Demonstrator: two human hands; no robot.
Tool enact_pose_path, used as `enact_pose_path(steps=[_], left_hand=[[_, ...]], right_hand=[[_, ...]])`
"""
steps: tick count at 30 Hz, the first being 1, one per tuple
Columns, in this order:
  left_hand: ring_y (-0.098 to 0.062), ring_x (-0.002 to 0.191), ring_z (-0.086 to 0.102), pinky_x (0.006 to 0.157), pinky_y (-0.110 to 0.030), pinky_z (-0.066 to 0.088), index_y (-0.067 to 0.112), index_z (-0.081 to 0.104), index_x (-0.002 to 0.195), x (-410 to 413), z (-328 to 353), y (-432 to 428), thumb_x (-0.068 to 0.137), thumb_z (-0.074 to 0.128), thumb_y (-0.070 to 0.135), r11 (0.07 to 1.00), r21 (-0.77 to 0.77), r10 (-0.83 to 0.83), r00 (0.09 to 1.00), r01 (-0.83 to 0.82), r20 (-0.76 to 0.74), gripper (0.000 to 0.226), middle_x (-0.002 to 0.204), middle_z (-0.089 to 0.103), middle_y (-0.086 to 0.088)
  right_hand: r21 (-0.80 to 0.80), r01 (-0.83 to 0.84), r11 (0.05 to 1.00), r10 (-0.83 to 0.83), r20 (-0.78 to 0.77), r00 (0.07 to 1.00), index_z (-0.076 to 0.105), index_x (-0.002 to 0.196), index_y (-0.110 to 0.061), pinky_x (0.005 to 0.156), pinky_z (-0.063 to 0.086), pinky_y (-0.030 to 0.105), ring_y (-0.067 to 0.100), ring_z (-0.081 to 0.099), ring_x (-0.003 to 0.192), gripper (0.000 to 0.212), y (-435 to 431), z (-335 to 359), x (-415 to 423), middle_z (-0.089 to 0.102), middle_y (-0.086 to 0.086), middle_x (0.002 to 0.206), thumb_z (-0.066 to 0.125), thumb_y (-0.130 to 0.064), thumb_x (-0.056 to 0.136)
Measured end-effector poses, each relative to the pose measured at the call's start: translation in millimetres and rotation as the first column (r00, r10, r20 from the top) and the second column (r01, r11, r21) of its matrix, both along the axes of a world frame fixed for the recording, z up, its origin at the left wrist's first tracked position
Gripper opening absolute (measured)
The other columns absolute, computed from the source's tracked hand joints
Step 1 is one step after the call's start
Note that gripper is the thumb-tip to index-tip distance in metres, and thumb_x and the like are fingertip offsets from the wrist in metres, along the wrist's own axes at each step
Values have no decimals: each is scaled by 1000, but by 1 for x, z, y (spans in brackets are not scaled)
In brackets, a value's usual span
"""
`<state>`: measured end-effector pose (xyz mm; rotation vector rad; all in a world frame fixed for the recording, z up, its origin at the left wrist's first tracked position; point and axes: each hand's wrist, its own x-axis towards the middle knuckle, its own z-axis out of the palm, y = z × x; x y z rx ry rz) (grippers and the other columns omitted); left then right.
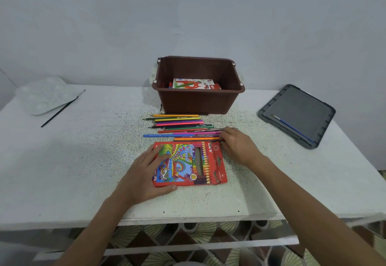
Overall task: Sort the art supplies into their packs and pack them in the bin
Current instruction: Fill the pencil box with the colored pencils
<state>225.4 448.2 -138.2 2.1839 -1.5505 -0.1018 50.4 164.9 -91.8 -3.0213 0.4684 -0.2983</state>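
A red colour-pencil pack [192,164] lies flat on the table in front of me, its flap end to the right. My left hand [146,173] holds the pack's left edge, fingers on top and thumb at the near edge. Several loose colour pencils [181,126] lie in a row between the pack and the brown bin [198,100]. My right hand [238,146] grips the right ends of the nearest pencils, beside the pack's flap. Inside the bin lies a white and red pack [194,83].
A grey bin lid [300,106] with a blue paintbrush [292,127] on it sits at the right. A clear paint palette [46,96] and a black brush [60,110] lie at the far left. The table's front edge is just below my forearms.
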Motion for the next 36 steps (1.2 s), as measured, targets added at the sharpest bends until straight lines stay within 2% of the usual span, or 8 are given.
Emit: enact_pose_path(steps=[4, 8, 11, 13, 16, 27, 32, 36], left_hand=[[-22, 146, 25, 108, -53, 39, 26, 44, 142, 0, -1, 0, 70, 52, 88, 1000, -2, -7, 1000, 7, 3, 95, 157, 31, 1], [-22, 147, 24, 109, -51, 37, 26, 45, 141, 0, 0, 0, 70, 53, 87, 1000, -13, -15, 1000, 15, 16, 94, 157, 31, 1], [-21, 147, 23, 110, -49, 34, 26, 45, 141, -1, -1, 0, 70, 52, 88, 1000, -9, -11, 1000, 11, 24, 95, 157, 30, 2], [-21, 147, 23, 110, -48, 33, 26, 45, 141, -1, -2, 0, 70, 52, 88, 1000, -11, -7, 1000, 7, 26, 94, 157, 31, 1], [-22, 146, 26, 109, -50, 35, 25, 46, 140, 0, -3, 0, 70, 51, 88, 1000, -20, -5, 999, 6, 34, 94, 156, 34, -1], [-25, 145, 28, 107, -55, 39, 25, 43, 142, 0, -3, -2, 70, 51, 88, 1000, -18, 23, 1000, -22, 20, 95, 156, 33, -2], [-25, 146, 27, 108, -53, 36, 25, 42, 142, 0, -4, -1, 71, 51, 87, 1000, -21, 13, 999, -12, 36, 95, 156, 33, -3], [-26, 145, 29, 107, -53, 37, 23, 44, 141, 0, -4, -1, 71, 51, 87, 1000, -28, 6, 999, -5, 41, 95, 156, 34, -4]], right_hand=[[0, 19, 1000, -19, -12, 1000, 58, 100, -10, 70, 54, 39, 24, 59, 91, 12, -6, -2, -4, 62, 6, 101, 51, -19, 98], [-52, 41, 998, -43, -36, 998, 57, 102, -12, 62, 52, 37, 24, 59, 85, 8, -13, -3, -13, 60, 5, 99, 53, -12, 95], [-146, 63, 987, -67, -22, 998, 60, 95, -10, 52, 41, 30, 23, 55, 69, 5, -17, -2, -23, 59, 5, 87, 61, -8, 91], [-211, 118, 970, -120, 3, 993, 59, 91, -8, 49, 29, 27, 18, 43, 59, 10, -19, 1, -31, 55, 5, 79, 68, -6, 86], [-243, 198, 950, -185, 76, 980, 59, 93, -5, 50, 23, 26, 16, 34, 57, 17, -26, 7, -44, 54, 9, 79, 70, 1, 82], [-277, 154, 948, -157, 14, 988, 61, 100, -8, 47, 27, 26, 22, 40, 64, 31, -52, 29, -94, 54, 12, 89, 75, 4, 75], [-259, 35, 965, -23, 49, 999, 65, 97, -11, 51, 34, 31, 22, 42, 66, 19, -36, 19, -95, 58, 9, 83, 71, 0, 83], [-212, 44, 976, -26, 86, 996, 65, 98, -13, 51, 39, 35, 22, 43, 66, 20, -24, 12, -91, 58, 7, 83, 69, 1, 84]])
